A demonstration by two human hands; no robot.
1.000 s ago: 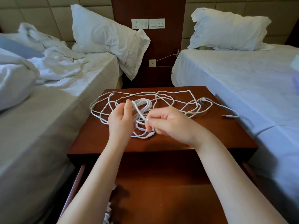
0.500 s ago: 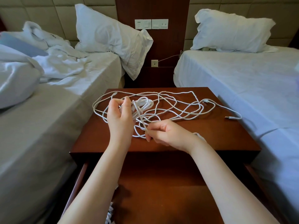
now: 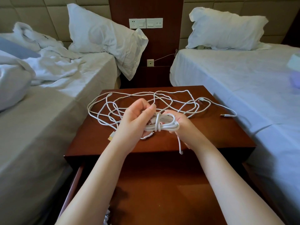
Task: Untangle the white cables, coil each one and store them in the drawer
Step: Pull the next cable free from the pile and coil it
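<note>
Clasps coiled white cable bundle (image 3: 164, 125) between left grip (image 3: 135, 121) and right grip (image 3: 184, 128), both curled round its ends, above glossy brown wooden desk (image 3: 215, 135), beside loose tangled white cables (image 3: 162, 97)

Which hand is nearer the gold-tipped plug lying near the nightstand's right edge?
Right. The right hand, gripping the coiled cable, is left of the plug, apart from it; the left hand grips the same coil farther left.

Wooden nightstand (image 3: 211, 137) between two beds (image 3: 56, 111)
</note>
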